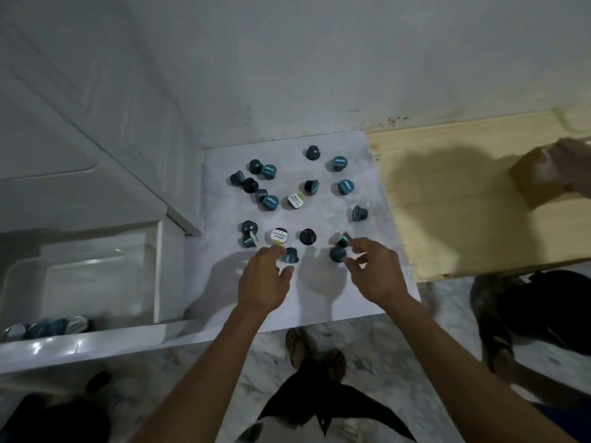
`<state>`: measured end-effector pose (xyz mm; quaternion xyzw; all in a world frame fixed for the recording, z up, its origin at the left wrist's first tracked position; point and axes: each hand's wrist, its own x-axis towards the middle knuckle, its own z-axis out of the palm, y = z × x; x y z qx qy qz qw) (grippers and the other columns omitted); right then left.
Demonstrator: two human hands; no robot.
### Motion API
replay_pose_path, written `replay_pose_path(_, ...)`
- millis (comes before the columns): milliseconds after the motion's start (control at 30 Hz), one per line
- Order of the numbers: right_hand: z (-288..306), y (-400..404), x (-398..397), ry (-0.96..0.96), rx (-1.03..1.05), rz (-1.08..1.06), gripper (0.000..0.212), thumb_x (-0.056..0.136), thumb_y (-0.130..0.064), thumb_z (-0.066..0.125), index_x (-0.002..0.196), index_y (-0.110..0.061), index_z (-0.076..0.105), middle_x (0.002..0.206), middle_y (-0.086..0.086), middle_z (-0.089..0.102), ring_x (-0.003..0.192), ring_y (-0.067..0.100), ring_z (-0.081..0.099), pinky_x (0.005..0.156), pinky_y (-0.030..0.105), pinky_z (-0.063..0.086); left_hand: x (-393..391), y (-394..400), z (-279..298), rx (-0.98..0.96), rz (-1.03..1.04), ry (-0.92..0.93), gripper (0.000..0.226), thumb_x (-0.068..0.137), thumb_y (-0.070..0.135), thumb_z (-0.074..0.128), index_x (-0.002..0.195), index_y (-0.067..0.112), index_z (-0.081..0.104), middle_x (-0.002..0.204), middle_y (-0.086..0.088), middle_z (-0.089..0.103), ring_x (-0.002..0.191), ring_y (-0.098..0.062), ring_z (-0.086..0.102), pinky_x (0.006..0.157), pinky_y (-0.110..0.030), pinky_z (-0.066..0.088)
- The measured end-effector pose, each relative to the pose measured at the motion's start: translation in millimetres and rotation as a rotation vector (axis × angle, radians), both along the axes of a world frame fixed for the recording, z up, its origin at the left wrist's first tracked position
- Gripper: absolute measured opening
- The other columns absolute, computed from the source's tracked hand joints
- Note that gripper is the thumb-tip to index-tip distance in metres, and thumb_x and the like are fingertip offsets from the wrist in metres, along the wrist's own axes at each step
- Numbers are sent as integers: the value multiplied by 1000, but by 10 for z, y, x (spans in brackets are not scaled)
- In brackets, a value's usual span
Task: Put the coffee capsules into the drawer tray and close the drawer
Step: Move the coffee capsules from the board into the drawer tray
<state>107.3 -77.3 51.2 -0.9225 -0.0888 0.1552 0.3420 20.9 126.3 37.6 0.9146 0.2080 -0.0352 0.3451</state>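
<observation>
Capsules on the white counter (319, 302) — seventeen teal (345, 187); two white-lidded (295, 199).

Capsules in the drawer tray (48, 327) are blurred; their count is indeterminable. A second person's hand (572, 167) and cardboard box (537, 183) are blurred, the hand cut by the right edge. Capsule lid print (279, 235) is illegible.

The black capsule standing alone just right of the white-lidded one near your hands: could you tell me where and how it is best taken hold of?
Probably by its sloped side wall, from straight above. The black capsule seems to stand on its wide rim with the narrow base up, apart from its neighbours, so thumb and fingers of the right hand could close on opposite sides.
</observation>
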Motion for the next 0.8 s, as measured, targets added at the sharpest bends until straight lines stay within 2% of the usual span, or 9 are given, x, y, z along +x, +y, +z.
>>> replay_pose_path(100, -192, 52, 33, 32, -79, 87, 38, 88, -18, 66, 125, -22, 62, 116, 8, 64, 93, 26, 65, 81, 40, 55, 108, -31, -153, 35, -3, 71, 38, 90, 22, 65, 127, 16, 56, 118, -10, 59, 98, -29, 63, 82, -44, 53)
replay_pose_path(267, -411, 180, 96, -20, -156, 183, 31, 91, -15, 61, 122, -16, 63, 118, 12, 59, 96, 36, 62, 76, 39, 55, 238, -103, -307, 69, -22, 116, 31, 93, 18, 59, 124, 17, 56, 120, -10, 55, 105, -30, 56, 84, -42, 50)
replay_pose_path(367, -496, 227, 119, -55, -167, 204, 26, 91, -12, 59, 116, -9, 66, 120, 18, 55, 91, 43, 61, 75, 43, 55, 299, -131, -353, 90, -46, 124, 22, 96, 18, 54, 117, 16, 60, 110, -11, 58, 100, -32, 54, 77, -40, 48)
replay_pose_path(567, -589, 231, 169, -54, -185, 271, 23, 89, -8, 61, 110, -2, 65, 120, 22, 53, 86, 46, 60, 74, 43, 55, 367, -207, -434, 89, -25, 97, 12, 96, 22, 55, 103, 14, 61, 94, -10, 61, 88, -30, 57, 67, -41, 47)
replay_pose_path(700, -615, 238, 184, -84, -194, 317, 18, 88, -7, 59, 104, 1, 60, 110, 24, 57, 79, 46, 60, 61, 35, 43, 438, -239, -486, 47, 44, 67, 14, 96, 19, 55, 103, 10, 63, 92, -13, 64, 87, -30, 58, 71, -42, 48)
replay_pose_path(800, -621, 237, 186, -87, -184, 336, 20, 86, -7, 60, 105, 2, 58, 106, 24, 60, 83, 44, 60, 63, 37, 46, 430, -252, -521, 0, 105, 61, 16, 96, 17, 56, 105, 8, 65, 89, -15, 68, 83, -31, 63, 72, -42, 51)
